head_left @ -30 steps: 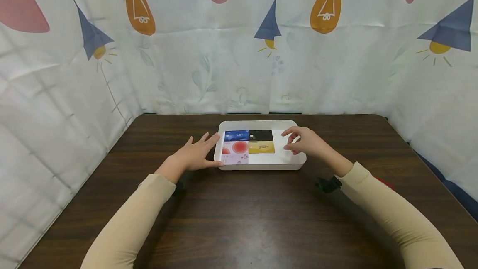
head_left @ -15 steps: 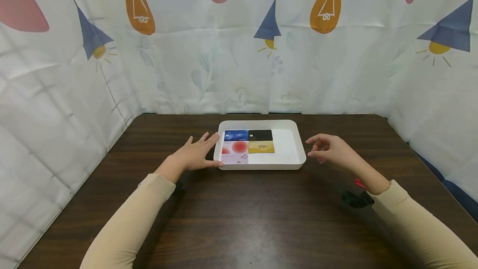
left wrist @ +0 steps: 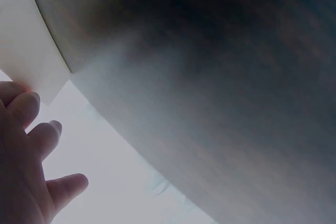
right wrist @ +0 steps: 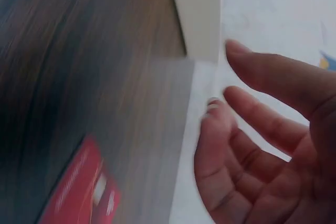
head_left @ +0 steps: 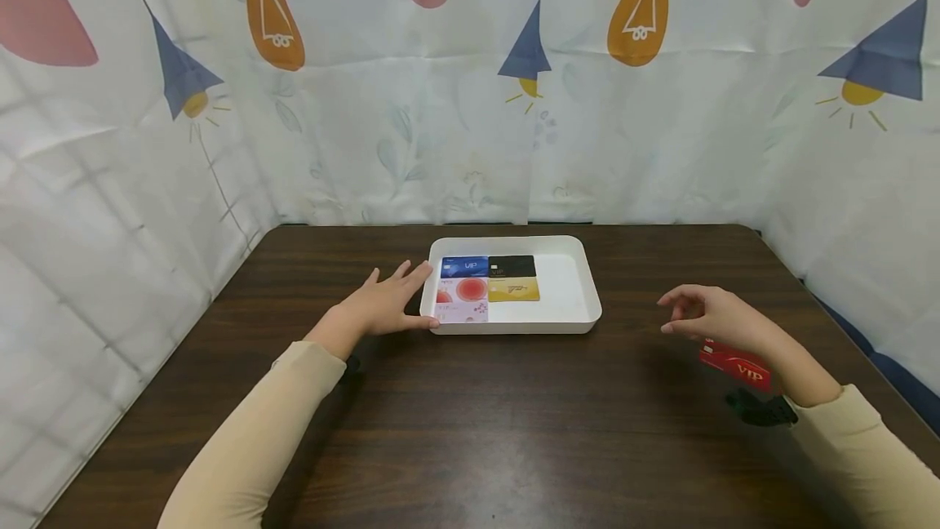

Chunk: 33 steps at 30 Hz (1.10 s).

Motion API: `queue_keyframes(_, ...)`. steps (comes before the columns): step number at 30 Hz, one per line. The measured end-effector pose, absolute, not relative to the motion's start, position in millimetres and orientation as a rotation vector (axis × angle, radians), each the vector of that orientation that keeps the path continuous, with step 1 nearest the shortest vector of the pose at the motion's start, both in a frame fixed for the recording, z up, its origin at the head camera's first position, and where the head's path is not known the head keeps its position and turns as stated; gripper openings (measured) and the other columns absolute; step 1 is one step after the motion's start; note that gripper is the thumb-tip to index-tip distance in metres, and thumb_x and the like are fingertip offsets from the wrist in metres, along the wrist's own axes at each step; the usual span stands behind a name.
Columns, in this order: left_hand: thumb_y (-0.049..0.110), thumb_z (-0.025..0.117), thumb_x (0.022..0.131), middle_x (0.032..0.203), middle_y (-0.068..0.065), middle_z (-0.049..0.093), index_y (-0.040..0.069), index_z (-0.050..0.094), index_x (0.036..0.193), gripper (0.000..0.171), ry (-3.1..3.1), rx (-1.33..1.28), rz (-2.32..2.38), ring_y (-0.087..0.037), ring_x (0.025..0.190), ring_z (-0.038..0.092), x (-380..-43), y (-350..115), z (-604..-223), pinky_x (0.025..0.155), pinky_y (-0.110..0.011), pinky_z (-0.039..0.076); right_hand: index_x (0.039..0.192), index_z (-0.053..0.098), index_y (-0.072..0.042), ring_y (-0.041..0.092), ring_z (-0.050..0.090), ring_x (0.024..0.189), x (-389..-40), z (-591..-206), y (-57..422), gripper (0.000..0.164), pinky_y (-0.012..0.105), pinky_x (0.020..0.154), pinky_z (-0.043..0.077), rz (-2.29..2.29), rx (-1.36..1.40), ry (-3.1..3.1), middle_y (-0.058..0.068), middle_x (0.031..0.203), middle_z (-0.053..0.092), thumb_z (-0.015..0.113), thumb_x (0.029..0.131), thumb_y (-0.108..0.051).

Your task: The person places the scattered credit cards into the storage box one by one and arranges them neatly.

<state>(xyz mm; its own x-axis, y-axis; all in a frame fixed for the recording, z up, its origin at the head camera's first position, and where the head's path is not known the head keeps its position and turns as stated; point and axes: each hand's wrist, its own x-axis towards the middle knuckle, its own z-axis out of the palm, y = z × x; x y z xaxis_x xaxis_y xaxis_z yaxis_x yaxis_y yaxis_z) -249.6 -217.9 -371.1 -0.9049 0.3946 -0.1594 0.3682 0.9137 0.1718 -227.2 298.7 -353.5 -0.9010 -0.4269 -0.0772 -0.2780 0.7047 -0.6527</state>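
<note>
A white tray (head_left: 558,325) stands near the back of the table with several cards lying flat in it. They are a blue VIP card (head_left: 464,267), a black card (head_left: 512,266), a gold card (head_left: 513,290), a card with a red circle (head_left: 471,290) and a pale pink card (head_left: 463,313). My left hand (head_left: 378,304), fingers spread, touches the tray's left rim. Right of the tray, my right hand (head_left: 720,318) hovers with loosely bent fingers and nothing between them. A red VIP card (head_left: 737,364) lies on the table below it, partly covered by the wrist.
The dark wooden table (head_left: 470,423) ends at a patterned white curtain (head_left: 470,145) along the back and sides. The tray's right half shows its bare white floor (head_left: 565,284).
My right hand has moved from over the tray's right side out to the right and nearer, above the red card, which now shows more. My left hand and the tray stay put.
</note>
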Motion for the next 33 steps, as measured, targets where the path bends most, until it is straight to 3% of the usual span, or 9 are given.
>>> queue_keyframes(8, 0.074, 0.061, 0.088, 0.169, -0.013, 0.021, 0.01, 0.013, 0.166, 0.111, 2.884, 0.577, 0.191, -0.036, 0.156, 0.011, -249.2, -217.7, -370.2, 0.117, -0.071, 0.005, 0.127, 0.058, 0.007, 0.022, 0.058, 0.092, -230.6, -359.3, 338.1, 0.053, 0.039, 0.077, 0.051, -0.766, -0.529, 2.733, 0.007, 0.103, 0.061, 0.08, 0.092, -0.026)
queue_keyframes(21, 0.074, 0.062, 0.087, 0.168, -0.013, 0.023, 0.009, 0.015, 0.165, 0.112, 2.889, 0.583, 0.205, -0.037, 0.156, 0.011, -248.8, -217.1, -369.7, 0.117, -0.072, 0.004, 0.119, 0.052, 0.013, 0.034, 0.057, 0.095, -232.9, -371.3, 365.1, 0.06, 0.044, 0.076, 0.053, -0.68, -0.522, 2.632, 0.017, 0.104, 0.056, 0.086, 0.085, -0.023)
queue_keyframes(27, 0.073, 0.062, 0.088, 0.168, -0.014, 0.024, 0.009, 0.015, 0.165, 0.111, 2.889, 0.582, 0.204, -0.037, 0.155, 0.012, -248.0, -216.3, -368.6, 0.117, -0.072, 0.005, 0.108, 0.053, 0.01, 0.036, 0.056, 0.095, -233.9, -370.9, 364.4, 0.051, 0.046, 0.077, 0.052, -0.635, -0.506, 2.651, 0.017, 0.101, 0.055, 0.088, 0.082, -0.016)
queue_keyframes(33, 0.073, 0.063, 0.088, 0.167, -0.014, 0.025, 0.009, 0.015, 0.165, 0.111, 2.885, 0.574, 0.208, -0.037, 0.155, 0.012, -246.6, -215.7, -366.9, 0.117, -0.071, 0.005, 0.1, 0.055, 0.003, 0.027, 0.053, 0.088, -235.4, -371.3, 364.2, 0.042, 0.042, 0.073, 0.048, -0.607, -0.501, 2.663, 0.009, 0.095, 0.054, 0.087, 0.082, -0.016)
